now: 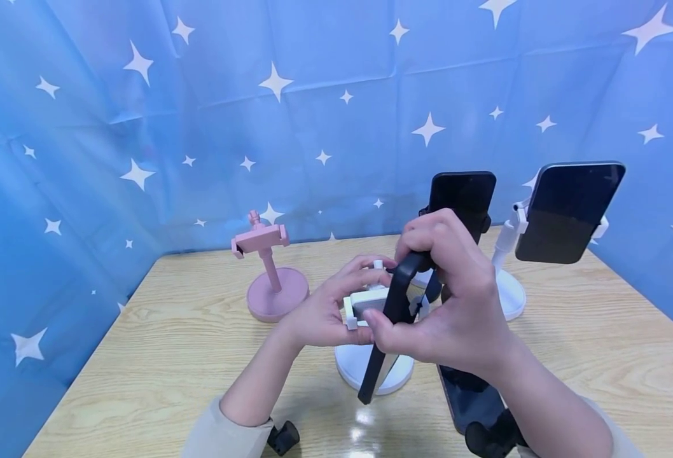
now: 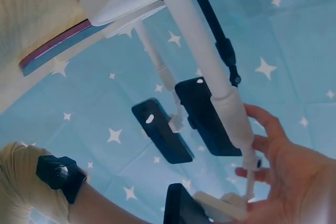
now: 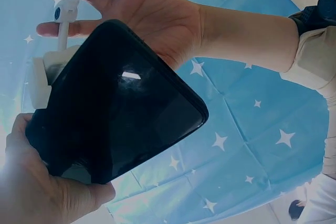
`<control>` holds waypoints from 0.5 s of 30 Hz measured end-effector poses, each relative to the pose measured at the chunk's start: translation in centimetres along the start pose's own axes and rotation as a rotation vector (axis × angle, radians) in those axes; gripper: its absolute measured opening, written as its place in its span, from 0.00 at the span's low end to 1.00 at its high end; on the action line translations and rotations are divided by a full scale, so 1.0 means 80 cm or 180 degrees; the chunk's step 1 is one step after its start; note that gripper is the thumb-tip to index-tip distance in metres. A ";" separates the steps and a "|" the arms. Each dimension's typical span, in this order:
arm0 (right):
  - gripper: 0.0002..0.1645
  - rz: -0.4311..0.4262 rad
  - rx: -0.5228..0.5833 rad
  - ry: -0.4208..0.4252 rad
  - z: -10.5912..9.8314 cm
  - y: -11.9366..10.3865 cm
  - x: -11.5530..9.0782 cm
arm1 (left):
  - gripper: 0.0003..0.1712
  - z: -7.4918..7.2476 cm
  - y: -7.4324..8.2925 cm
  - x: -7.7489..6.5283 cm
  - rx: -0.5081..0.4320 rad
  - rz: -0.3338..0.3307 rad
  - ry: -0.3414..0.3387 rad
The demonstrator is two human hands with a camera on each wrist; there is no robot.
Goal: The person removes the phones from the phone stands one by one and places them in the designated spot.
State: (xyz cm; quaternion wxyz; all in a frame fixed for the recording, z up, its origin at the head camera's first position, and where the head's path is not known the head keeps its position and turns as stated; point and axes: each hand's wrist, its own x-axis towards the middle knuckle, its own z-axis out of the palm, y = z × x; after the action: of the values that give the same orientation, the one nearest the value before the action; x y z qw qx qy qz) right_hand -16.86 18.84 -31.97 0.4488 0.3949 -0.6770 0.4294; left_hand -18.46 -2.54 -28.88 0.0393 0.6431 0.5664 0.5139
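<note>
A white phone stand [image 1: 346,370] with a round base stands at the middle of the table, its clamp [image 1: 365,300] facing the person. My left hand [image 1: 333,308] holds the stand's head, fingers behind the clamp and stem [image 2: 233,121], thumb hidden behind the phone in the right wrist view. A black phone [image 3: 115,108] is in my right hand [image 1: 462,299], gripped by one end between thumb and fingers. Tilted, with its edge toward the head camera, the phone overlaps the clamp's right side. In the right wrist view the clamp's white end shows right at the phone's edge.
A pink phone stand [image 1: 273,296] stands at the left back. Behind the right hand are a black phone on a dark stand [image 1: 462,191] and another phone [image 1: 571,213] on a white stand [image 1: 511,296]. One more phone [image 1: 471,401] lies flat near the right forearm.
</note>
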 end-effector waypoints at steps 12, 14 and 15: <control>0.31 -0.0083 0.0403 -0.0167 0.008 -0.121 0.091 | 0.24 0.019 -0.003 -0.001 0.0312 0.0071 0.0549; 0.35 -0.0091 0.0482 -0.0188 0.006 -0.107 0.079 | 0.22 0.020 -0.004 -0.001 0.0342 0.0089 0.0591; 0.38 -0.0094 0.0524 -0.0194 0.004 -0.097 0.071 | 0.21 0.021 -0.004 -0.001 0.0356 0.0098 0.0609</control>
State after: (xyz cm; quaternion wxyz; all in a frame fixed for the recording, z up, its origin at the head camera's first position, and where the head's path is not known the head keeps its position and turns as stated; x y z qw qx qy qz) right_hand -11.41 15.18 -24.92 0.4002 0.4533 -0.6468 0.4648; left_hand -17.46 -1.61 -29.92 -0.0589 0.6009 0.5854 0.5411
